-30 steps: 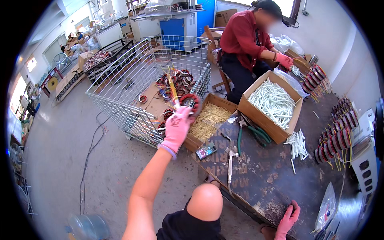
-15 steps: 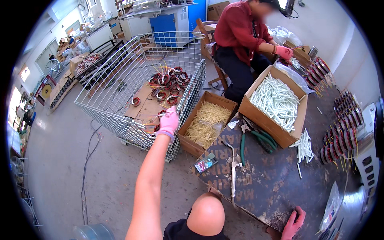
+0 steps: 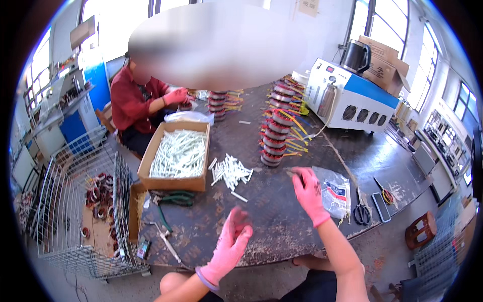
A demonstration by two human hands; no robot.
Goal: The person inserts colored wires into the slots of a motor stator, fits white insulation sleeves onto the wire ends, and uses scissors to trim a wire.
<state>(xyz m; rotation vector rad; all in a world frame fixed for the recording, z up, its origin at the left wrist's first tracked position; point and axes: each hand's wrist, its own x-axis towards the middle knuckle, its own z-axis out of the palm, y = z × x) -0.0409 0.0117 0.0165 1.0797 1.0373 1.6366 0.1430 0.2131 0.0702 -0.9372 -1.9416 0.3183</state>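
Observation:
My left hand (image 3: 229,246), in a pink glove with dark-stained fingertips, hovers over the near edge of the dark table with its thumb and fingers apart and nothing in it. My right hand (image 3: 308,195), gloved likewise, reaches over the table with its fingers out and nothing visible in them. Just beyond it stands a tall stack of wound motor stators (image 3: 275,136), red-edged with yellow and blue wires sticking out. Left of that stack lies a loose pile of white tubes (image 3: 230,170), and a cardboard box (image 3: 173,183) full of similar tubes stands beside the pile.
A clear plastic bag (image 3: 336,194), scissors (image 3: 360,214) and a phone (image 3: 381,207) lie to the right. Pliers (image 3: 163,219) and a metal torch (image 3: 168,244) are at left. A wire cage (image 3: 95,261) holds stators. A co-worker (image 3: 132,100) sits at far left; a machine (image 3: 347,98) stands far right.
The view has swung right and up to the table. My left hand has left the wire cage and is now over the table; my right hand has moved from the table edge toward the stator stack.

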